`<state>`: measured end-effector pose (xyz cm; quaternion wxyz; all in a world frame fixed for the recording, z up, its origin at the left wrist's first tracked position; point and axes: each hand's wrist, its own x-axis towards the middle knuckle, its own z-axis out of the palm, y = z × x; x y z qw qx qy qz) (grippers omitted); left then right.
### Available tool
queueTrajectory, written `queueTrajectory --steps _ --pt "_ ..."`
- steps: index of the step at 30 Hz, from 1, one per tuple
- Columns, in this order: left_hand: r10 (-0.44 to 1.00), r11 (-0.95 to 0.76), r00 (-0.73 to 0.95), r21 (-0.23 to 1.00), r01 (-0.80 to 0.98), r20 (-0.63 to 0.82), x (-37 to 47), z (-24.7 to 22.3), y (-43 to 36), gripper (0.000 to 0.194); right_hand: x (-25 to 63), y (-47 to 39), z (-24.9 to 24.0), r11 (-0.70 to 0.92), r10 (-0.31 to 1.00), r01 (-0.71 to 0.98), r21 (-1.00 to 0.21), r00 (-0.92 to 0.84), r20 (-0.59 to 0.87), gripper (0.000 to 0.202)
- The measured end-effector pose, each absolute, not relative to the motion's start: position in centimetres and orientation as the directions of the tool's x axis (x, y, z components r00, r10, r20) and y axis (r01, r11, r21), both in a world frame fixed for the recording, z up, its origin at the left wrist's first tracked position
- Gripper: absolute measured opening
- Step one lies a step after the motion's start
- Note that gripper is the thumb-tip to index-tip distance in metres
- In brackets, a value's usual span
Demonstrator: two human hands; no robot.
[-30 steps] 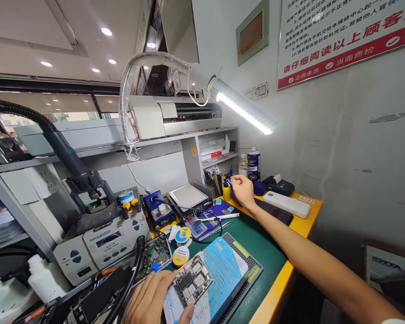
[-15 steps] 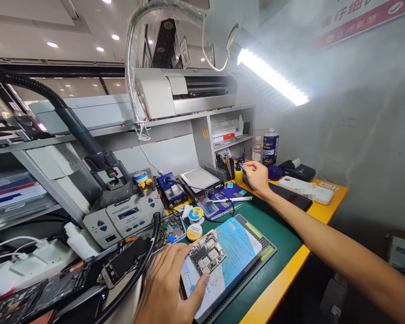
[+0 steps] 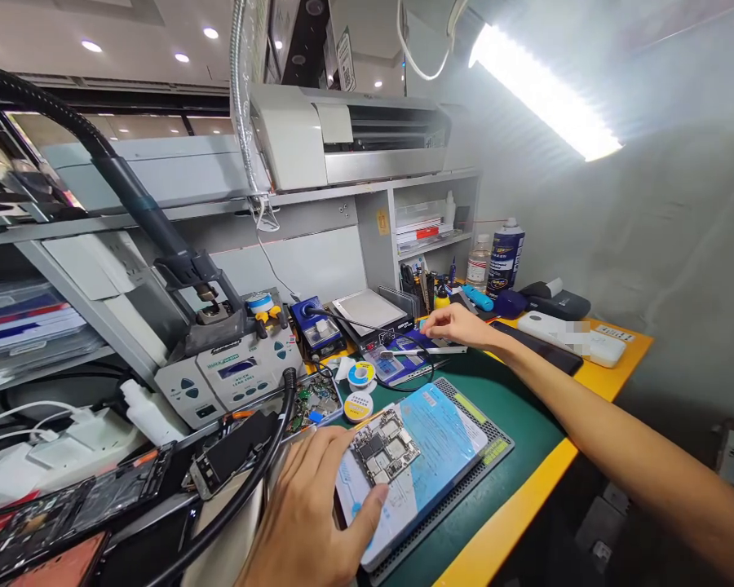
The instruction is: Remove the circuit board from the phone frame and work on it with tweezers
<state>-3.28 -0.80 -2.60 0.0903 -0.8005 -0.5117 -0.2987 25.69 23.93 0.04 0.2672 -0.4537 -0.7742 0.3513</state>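
Note:
My left hand (image 3: 318, 514) rests at the left side of a blue and white box (image 3: 444, 428). Its thumb and fingers bracket a phone circuit board (image 3: 385, 448) lying flat on the box, steadying it at two edges. My right hand (image 3: 458, 326) is stretched out over the back of the green mat, its thumb and fingertips pinched together. What the pinch holds, if anything, is too small to make out. Near those fingertips lies a blue tool mat with a white-handled pen-like tool (image 3: 446, 350) on it. A perforated grey pad (image 3: 501, 448) sits under the box.
Solder spools (image 3: 359, 405) and a tray of small boards (image 3: 318, 399) stand behind my left hand. At left are a hot-air station (image 3: 238, 375), a black hose (image 3: 263, 469) and opened phones. Bottles and a spray can (image 3: 505, 257) line the back right; a white phone (image 3: 568, 338) lies nearby.
My right hand has drawn back from beside the yellow bottle, toward the white-handled tool. A light-blue object now shows near the bottles. The view has tilted down slightly; my left hand stays at the board.

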Motion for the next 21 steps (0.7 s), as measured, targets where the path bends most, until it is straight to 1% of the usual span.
queueTrajectory --steps 2,3,4,5,6,7,9,10,11,13,15,21 --pt "0.759 -0.463 0.301 0.154 0.873 0.578 -3.5 -2.8 -0.8 0.049 25.8 23.5 0.4 0.360 0.854 0.538 -0.762 -0.518 0.038 0.031" --pt "0.760 -0.463 0.292 0.168 0.870 0.580 -3.7 -2.8 -0.9 0.053 25.8 23.3 0.5 0.370 0.836 0.548 -0.750 -0.548 0.012 0.030" --pt "0.770 -0.452 0.263 0.207 0.868 0.581 -3.9 -2.7 -1.0 0.055 25.8 23.2 0.5 0.379 0.820 0.556 -0.740 -0.573 -0.011 0.030" --pt "0.784 -0.432 0.210 0.271 0.860 0.584 -4.1 -2.5 -1.1 0.053 25.7 23.1 0.5 0.386 0.806 0.562 -0.732 -0.592 -0.030 0.029" --pt "0.800 -0.400 0.128 0.362 0.842 0.586 -4.3 -2.1 -1.3 0.050 25.6 23.0 0.4 0.390 0.795 0.566 -0.726 -0.604 -0.043 0.029" --pt "0.811 -0.353 0.011 0.475 0.806 0.585 -4.6 -1.6 -1.4 0.045 25.5 23.0 0.2 0.393 0.788 0.568 -0.723 -0.613 -0.053 0.029" --pt "0.792 -0.280 -0.250 0.695 0.662 0.557 -5.0 -0.6 -1.7 0.040 25.2 23.0 -0.1 0.394 0.783 0.566 -0.725 -0.620 -0.059 0.028" --pt "0.766 -0.271 -0.361 0.776 0.569 0.532 -5.3 -0.1 -1.7 0.040 25.1 23.1 -0.2 0.394 0.783 0.562 -0.727 -0.620 -0.054 0.028" --pt "0.749 -0.289 -0.425 0.828 0.480 0.508 -5.6 0.3 -1.7 0.040 25.1 23.1 -0.3 0.396 0.785 0.558 -0.730 -0.618 -0.046 0.028" --pt "0.742 -0.329 -0.475 0.874 0.356 0.473 -6.1 0.7 -1.5 0.041 25.0 23.2 -0.5 0.401 0.793 0.549 -0.734 -0.609 -0.023 0.027" --pt "0.756 -0.340 -0.469 0.886 0.316 0.457 -6.4 0.7 -1.3 0.043 25.0 23.3 -0.5 0.405 0.801 0.544 -0.735 -0.599 -0.002 0.026" --pt "0.774 -0.277 -0.451 0.878 0.391 0.445 -5.9 0.6 -1.4 0.040 25.1 23.3 -0.6 0.412 0.813 0.551 -0.726 -0.582 0.019 0.025"
